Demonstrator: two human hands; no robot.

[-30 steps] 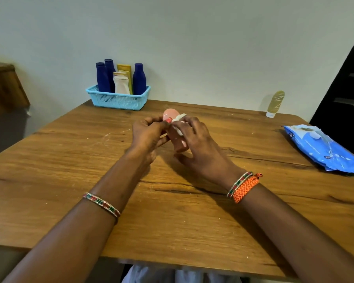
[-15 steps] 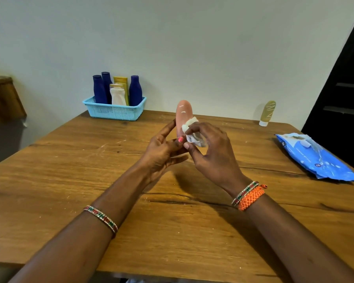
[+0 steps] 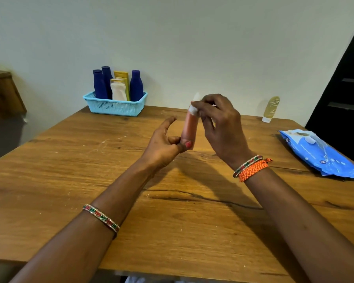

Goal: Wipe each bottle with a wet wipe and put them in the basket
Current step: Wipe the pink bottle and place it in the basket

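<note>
Upright, smooth peach tube (image 3: pixel 190 127) — crumpled white wipe (image 3: pixel 193 109) atop.

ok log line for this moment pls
left hand holds pink bottle by base | right hand rubs wet wipe near top | basket: five bottles

You see a peach-orange bottle (image 3: pixel 190 127), a white wipe (image 3: pixel 193 109), a perforated turquoise basket (image 3: pixel 114 107) holding navy, yellow and white bottles, a blue wipes pack (image 3: pixel 319 155), and an orange braided bracelet (image 3: pixel 253 169).
</note>
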